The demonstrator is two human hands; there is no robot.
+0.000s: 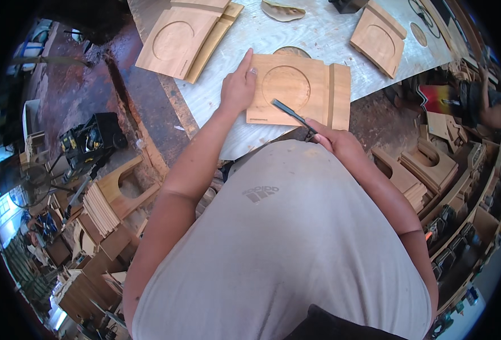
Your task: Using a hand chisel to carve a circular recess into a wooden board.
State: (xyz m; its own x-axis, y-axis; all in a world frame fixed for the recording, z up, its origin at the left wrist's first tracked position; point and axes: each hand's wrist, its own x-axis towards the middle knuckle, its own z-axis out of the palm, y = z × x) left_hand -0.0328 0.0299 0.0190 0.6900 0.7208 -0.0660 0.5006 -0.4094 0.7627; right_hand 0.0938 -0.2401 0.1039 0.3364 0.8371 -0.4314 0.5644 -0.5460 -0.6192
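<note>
A light wooden board (315,85) with a round recess and a groove across its right part lies at the near edge of the pale worktable. My left hand (240,88) grips its left edge, the index finger stretched along the side and the thumb on top. In my right hand (335,139) is a chisel (290,111), held low at the board's front edge. The flat blade points up and left over the board, with its tip at the recess. My fingers hide most of the handle.
Similar boards (174,42) are stacked at the table's far left, and another board (378,42) lies at the right. A thin curved piece (283,10) is at the back. Cut wooden parts (429,164) stand at the right; a black tool bag (94,139) sits at the left.
</note>
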